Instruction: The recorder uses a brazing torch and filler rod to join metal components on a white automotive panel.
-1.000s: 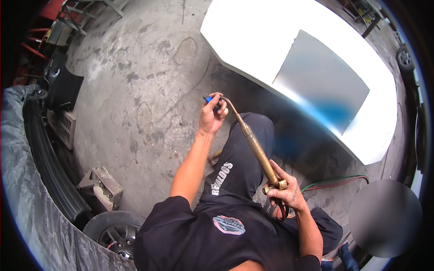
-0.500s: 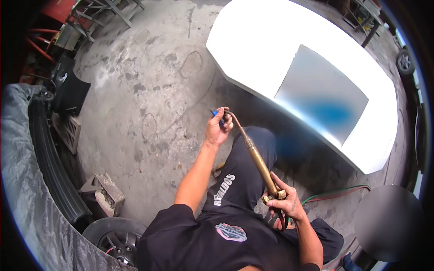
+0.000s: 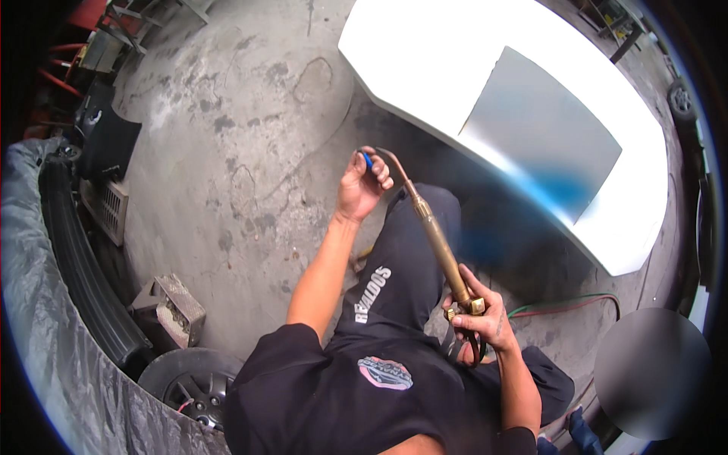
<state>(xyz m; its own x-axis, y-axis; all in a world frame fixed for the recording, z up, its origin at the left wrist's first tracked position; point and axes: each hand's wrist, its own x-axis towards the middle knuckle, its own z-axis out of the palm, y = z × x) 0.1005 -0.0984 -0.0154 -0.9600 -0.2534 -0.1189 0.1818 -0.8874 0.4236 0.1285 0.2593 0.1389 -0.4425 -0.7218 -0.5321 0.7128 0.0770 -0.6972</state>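
My right hand (image 3: 487,312) is closed around the valve end of a long brass gas torch (image 3: 438,246). Its bent copper nozzle (image 3: 395,161) points up and to the left. In my left hand (image 3: 362,186), the fingers are closed on a small blue lighter (image 3: 368,160), partly hidden by the thumb and fingers. The lighter is just left of the nozzle tip, with a small gap between them. No flame shows at the tip. Dark hoses (image 3: 476,350) hang from the torch below my right hand.
A large white panel (image 3: 425,64) with a grey patch (image 3: 542,125) stands at the upper right. Green and red hoses (image 3: 572,302) lie on the floor at right. On the left are a wheel (image 3: 189,385), a concrete block (image 3: 178,311), a black bumper (image 3: 83,254) and plastic sheeting (image 3: 45,318).
My left hand has drawn slightly up and left from the nozzle, so the tip now shows beside the fingers. My right hand keeps its hold on the torch. The view has shifted slightly.
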